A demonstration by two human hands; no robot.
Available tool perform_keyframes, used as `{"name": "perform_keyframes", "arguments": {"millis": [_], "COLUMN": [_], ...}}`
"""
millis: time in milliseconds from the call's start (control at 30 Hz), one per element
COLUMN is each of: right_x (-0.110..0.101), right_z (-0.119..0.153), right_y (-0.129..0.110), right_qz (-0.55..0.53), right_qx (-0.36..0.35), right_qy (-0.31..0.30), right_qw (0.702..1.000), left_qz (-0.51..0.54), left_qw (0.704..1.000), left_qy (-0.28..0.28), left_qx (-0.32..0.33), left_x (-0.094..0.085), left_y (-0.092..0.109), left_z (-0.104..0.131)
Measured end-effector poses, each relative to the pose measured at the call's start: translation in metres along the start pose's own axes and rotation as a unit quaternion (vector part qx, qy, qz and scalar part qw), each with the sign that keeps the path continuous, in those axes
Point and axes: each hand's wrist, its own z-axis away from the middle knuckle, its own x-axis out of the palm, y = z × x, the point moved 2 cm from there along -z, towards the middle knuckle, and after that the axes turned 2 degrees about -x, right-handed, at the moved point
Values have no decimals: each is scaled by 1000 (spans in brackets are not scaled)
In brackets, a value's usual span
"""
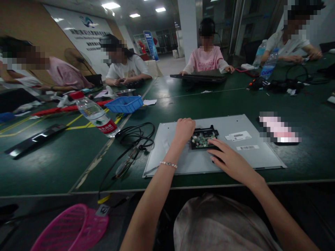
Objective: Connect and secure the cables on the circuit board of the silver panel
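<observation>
A flat silver panel [180, 164], with two white labels on its right half, lies on the green table before me. Near its middle sits a black frame holding a green circuit board [202, 141]. My left hand [185, 129] is closed at the left upper corner of the frame, knuckles up; whatever its fingers hold is hidden. From the right, my right hand [227, 157] reaches over the panel with its fingers apart. Its index fingertip touches or nearly touches the board's right side, and the other fingers hover over or rest on the panel.
Left of the panel lie a coiled black cable [136, 134] and eyeglasses [125, 165]. A water bottle [98, 116] and blue tray [125, 104] stand farther back. A phone [279, 129] lies to the right. A pink basket [75, 230] is below the table edge. Several people sit around.
</observation>
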Motion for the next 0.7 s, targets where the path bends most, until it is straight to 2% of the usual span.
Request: {"name": "perform_keyframes", "arguments": {"millis": [100,167,267,467,700], "right_x": [0,0,0,0,0], "right_z": [0,-1,-1,0,0], "right_y": [0,0,0,0,2], "right_qz": [6,11,14,9,-1], "right_qx": [1,0,-1,-3,-5], "right_qy": [-5,-7,-4,0,6], "right_qw": [1000,1000,1000,1000,1000], "left_qz": [-25,-34,-29,28,118], "left_qw": [998,997,997,998,992], "left_qy": [61,75,65,17,31], "left_qx": [0,3,-1,-51,-28], "left_x": [-7,-9,-4,12,9], "left_y": [3,3,0,-11,-18], "left_z": [-2,-4,-7,-10,-6]}}
